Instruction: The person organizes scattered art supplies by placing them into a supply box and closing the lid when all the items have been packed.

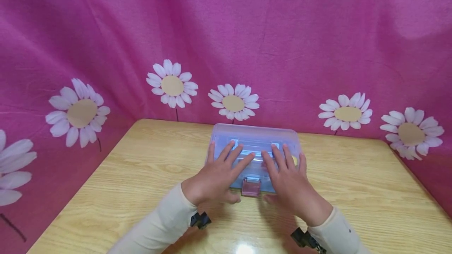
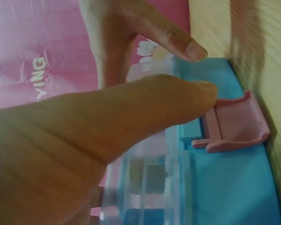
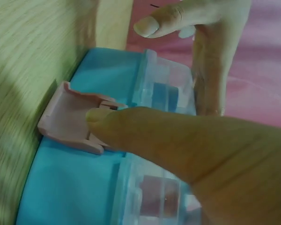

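Note:
A storage box with a clear lid (image 1: 254,130) and a blue base (image 2: 225,187) sits on the table, its pink latch (image 1: 251,187) at the front. In both wrist views the latch is flipped outward, away from the lid. My left hand (image 1: 215,177) lies over the left part of the lid, fingers spread and straight. Over the right part is my right hand (image 1: 291,185), its fingers spread likewise. Both thumbs point inward near the latch. Whether the thumbs touch the box is hard to tell. Small contents show dimly through the lid.
The wooden table (image 1: 159,156) extends around the box. Behind it hangs a pink curtain (image 1: 282,50) with white daisies, which also runs along the left and right sides. Black wrist cameras (image 1: 200,220) sit under both wrists.

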